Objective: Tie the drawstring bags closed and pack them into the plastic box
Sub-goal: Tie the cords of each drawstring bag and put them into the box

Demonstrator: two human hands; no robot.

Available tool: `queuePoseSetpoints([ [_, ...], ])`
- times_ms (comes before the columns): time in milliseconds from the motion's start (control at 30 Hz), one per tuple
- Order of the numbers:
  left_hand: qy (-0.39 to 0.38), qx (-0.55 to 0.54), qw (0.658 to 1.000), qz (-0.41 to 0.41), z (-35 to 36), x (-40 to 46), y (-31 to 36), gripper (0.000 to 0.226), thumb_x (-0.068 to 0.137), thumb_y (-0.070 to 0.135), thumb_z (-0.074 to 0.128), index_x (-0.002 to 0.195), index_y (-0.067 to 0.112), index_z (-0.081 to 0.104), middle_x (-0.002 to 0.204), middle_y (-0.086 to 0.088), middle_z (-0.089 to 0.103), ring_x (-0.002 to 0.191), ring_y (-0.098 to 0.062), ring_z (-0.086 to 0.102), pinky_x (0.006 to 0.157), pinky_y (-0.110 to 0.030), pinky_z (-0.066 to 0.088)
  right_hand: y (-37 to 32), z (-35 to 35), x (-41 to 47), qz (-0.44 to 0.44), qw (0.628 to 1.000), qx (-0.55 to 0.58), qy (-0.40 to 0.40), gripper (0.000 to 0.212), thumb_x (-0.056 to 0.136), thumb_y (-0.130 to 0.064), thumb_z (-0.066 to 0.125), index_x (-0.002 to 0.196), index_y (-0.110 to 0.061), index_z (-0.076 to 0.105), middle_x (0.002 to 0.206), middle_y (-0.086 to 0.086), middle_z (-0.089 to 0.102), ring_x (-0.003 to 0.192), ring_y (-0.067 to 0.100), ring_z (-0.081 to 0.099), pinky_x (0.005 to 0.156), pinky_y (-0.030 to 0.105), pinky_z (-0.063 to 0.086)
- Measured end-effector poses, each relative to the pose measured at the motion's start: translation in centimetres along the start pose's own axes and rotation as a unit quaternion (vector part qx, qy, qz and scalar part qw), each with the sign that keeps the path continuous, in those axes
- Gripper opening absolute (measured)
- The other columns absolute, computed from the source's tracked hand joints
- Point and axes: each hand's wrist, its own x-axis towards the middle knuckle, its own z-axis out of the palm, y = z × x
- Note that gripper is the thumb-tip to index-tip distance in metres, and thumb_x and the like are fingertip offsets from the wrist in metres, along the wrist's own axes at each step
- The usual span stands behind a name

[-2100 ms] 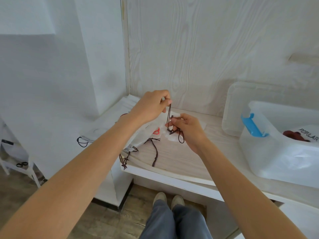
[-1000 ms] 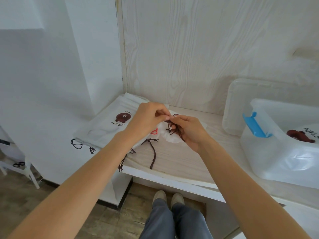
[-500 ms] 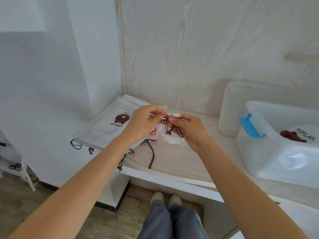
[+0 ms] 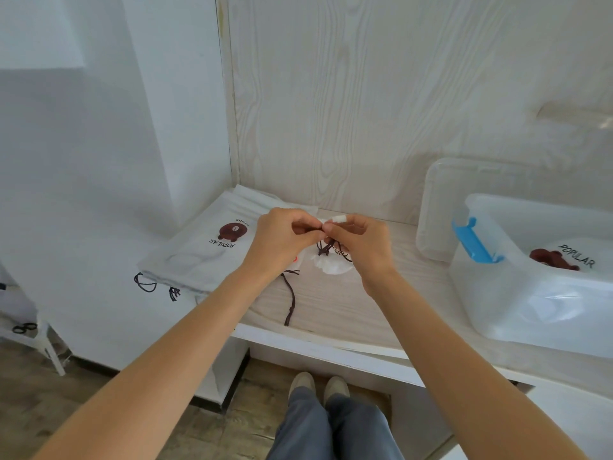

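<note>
**Both hands pinch the cord above the gathered bag**

Compared with half a second ago, the two hands have drawn together and risen slightly; the cord loops that were spread between them now hang bunched below the knuckles.

The left hand (image 4: 282, 239) and the right hand (image 4: 360, 242) meet fingertip to fingertip, each with its fingers curled and pinching the dark drawstring (image 4: 326, 250). The knotted cord dangles just under the pinch, at 6 o'clock from the fingertips. The small white drawstring bag (image 4: 331, 265) lies gathered on the bench (image 4: 331, 310) directly beneath the right hand, partly hidden by it.

At 9 o'clock from the hands lies a stack of flat bags (image 4: 205, 247) printed with a brown bear; its loose cords hang over the bench edge. Another loose cord (image 4: 291, 300) trails toward 6 o'clock. At 3 o'clock stands the clear plastic box (image 4: 530, 293) with a blue latch (image 4: 474, 242), a packed bag (image 4: 564, 257) inside. Its lid (image 4: 441, 207) leans against the wall behind.
</note>
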Motion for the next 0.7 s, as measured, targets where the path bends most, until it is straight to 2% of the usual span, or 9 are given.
queuePoseSetpoints([
  [67,0.001,0.015,1.0,-0.01,-0.1,0.2,0.1,0.008,0.077,0.012,0.074,0.085,0.013,0.074,0.082,-0.003,0.073,0.08,-0.013,0.069,0.065,-0.039,0.058,-0.1,-0.2,-0.1,-0.004,1.0,-0.005,-0.018,0.008,0.078,-0.008,0.072,0.077,-0.015,0.069,0.07,0.0,0.07,0.064,0.007,0.064,0.066,0.019,0.047],
  [167,-0.038,0.041,0.998,-0.025,-0.5,0.9,0.0,0.006,0.08,0.01,0.069,0.082,0.014,0.073,0.081,-0.009,0.072,0.076,-0.021,0.068,0.057,-0.016,0.052,-0.1,-0.6,0.0,-0.023,0.997,-0.057,-0.042,0.018,0.077,-0.003,0.072,0.079,-0.019,0.065,0.077,-0.005,0.069,0.071,0.008,0.064,0.067,0.019,0.047],
  [267,-0.083,0.029,0.994,-0.061,-1.0,1.4,0.1,0.009,0.084,0.011,0.067,0.09,0.007,0.072,0.073,-0.003,0.068,0.06,0.001,0.064,0.053,-0.005,0.045,-0.2,-0.8,0.1,-0.074,0.987,-0.133,-0.048,0.022,0.078,0.002,0.068,0.078,-0.018,0.06,0.086,-0.002,0.067,0.078,0.01,0.064,0.071,0.018,0.05],
  [367,-0.102,-0.018,0.987,-0.12,-1.1,1.4,0.2,0.014,0.087,0.015,0.065,0.097,0.006,0.07,0.076,0.0,0.065,0.061,0.002,0.06,0.045,-0.005,0.041,0.3,-0.6,-0.1,-0.175,0.957,-0.232,-0.008,0.015,0.079,0.008,0.062,0.081,-0.007,0.063,0.09,0.004,0.059,0.075,0.005,0.057,0.068,0.007,0.046],
  [467,-0.115,-0.034,0.982,-0.145,-1.0,1.3,0.1,0.016,0.088,0.017,0.063,0.1,0.008,0.069,0.079,0.002,0.065,0.066,0.001,0.059,0.044,-0.004,0.039,1.5,-0.5,-0.3,-0.263,0.913,-0.311,0.032,0.018,0.078,0.012,0.058,0.083,-0.004,0.064,0.092,-0.004,0.049,0.075,0.009,0.053,0.069,0.015,0.046],
  [533,-0.109,-0.042,0.981,-0.152,-0.9,1.2,0.1,0.014,0.089,0.017,0.063,0.099,0.009,0.068,0.078,0.004,0.065,0.066,0.001,0.059,0.045,-0.003,0.039,2.1,-0.5,-0.8,-0.291,0.898,-0.322,0.071,0.019,0.077,0.01,0.056,0.082,-0.006,0.063,0.095,-0.002,0.05,0.077,0.01,0.053,0.069,0.02,0.046],
  [600,-0.104,-0.055,0.98,-0.161,-0.8,1.1,0.1,0.014,0.089,0.017,0.062,0.1,0.01,0.068,0.077,0.006,0.064,0.066,0.002,0.058,0.047,-0.004,0.04,2.5,-0.5,-1.3,-0.306,0.894,-0.312,0.096,0.015,0.077,0.008,0.056,0.083,-0.003,0.064,0.101,0.003,0.052,0.08,0.007,0.052,0.069,0.014,0.045],
  [700,-0.111,-0.066,0.977,-0.168,-0.7,1.0,0.0,0.015,0.089,0.017,0.062,0.101,0.01,0.068,0.075,0.007,0.064,0.066,0.001,0.058,0.056,-0.012,0.04,2.9,-0.3,-1.6,-0.301,0.897,-0.316,0.075,0.009,0.079,-0.001,0.062,0.086,-0.002,0.068,0.107,0.005,0.052,0.09,0.015,0.055,0.072,0.021,0.05],
])
